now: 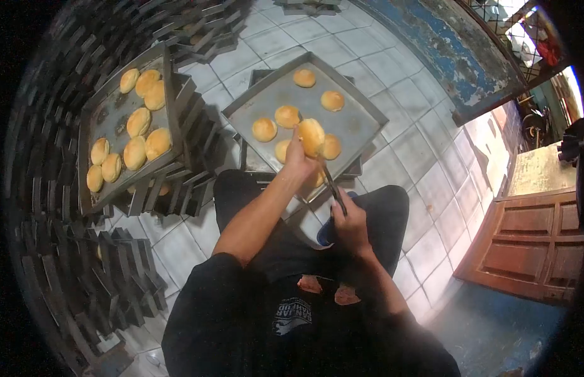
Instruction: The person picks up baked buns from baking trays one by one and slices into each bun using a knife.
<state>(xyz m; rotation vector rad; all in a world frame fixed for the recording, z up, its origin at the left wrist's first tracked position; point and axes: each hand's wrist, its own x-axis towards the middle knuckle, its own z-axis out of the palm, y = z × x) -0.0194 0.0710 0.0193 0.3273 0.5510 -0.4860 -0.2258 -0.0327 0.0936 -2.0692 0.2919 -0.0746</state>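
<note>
My left hand (299, 157) holds a golden bun (311, 137) above the near part of a square metal tray (242, 115). In my right hand (350, 223) is a dark-handled tool (333, 186), its far end close to the bun's lower edge. Several round buns lie on the tray, among them one bun (304, 78) near its far corner and another bun (333, 100) to the right. Between my legs, partly hidden by my right hand, is a white and blue container (312, 227).
A second tray (110, 94) of buns rests on stacked trays at the left. More stacked metal trays (110, 276) line the left side. White tiles (392, 163) cover the floor. A wooden door panel (524, 245) stands at the right.
</note>
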